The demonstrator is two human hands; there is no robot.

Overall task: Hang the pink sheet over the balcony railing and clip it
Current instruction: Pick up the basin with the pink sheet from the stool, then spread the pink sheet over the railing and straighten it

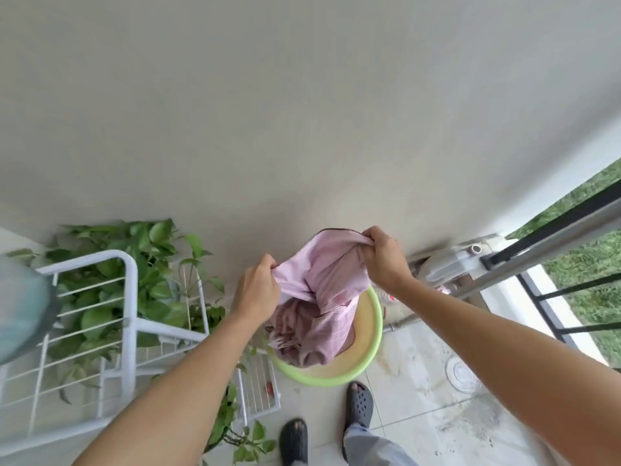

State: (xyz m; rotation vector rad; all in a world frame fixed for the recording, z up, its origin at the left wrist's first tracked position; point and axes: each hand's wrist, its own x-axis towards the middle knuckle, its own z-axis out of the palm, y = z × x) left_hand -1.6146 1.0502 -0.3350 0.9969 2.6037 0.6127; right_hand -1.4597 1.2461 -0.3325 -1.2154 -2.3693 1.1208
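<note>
One white wire rack (129,297) fills the lower left; one balcony railing (537,252) crosses the right edge. At lower centre, one green basin (379,317) holds one pink sheet (322,267), its top edge lifted. Two hands pinch that edge: left hand (257,285), right hand (383,260). Two dark clogs (294,438) stand at the bottom.

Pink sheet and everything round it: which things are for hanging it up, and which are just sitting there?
For the job:
pink sheet, held by the left grip and the right grip
green basin holding its lower end
balcony railing
(no clips in view)

Just sitting there:
leafy plant
white wire rack
floor drain
</note>
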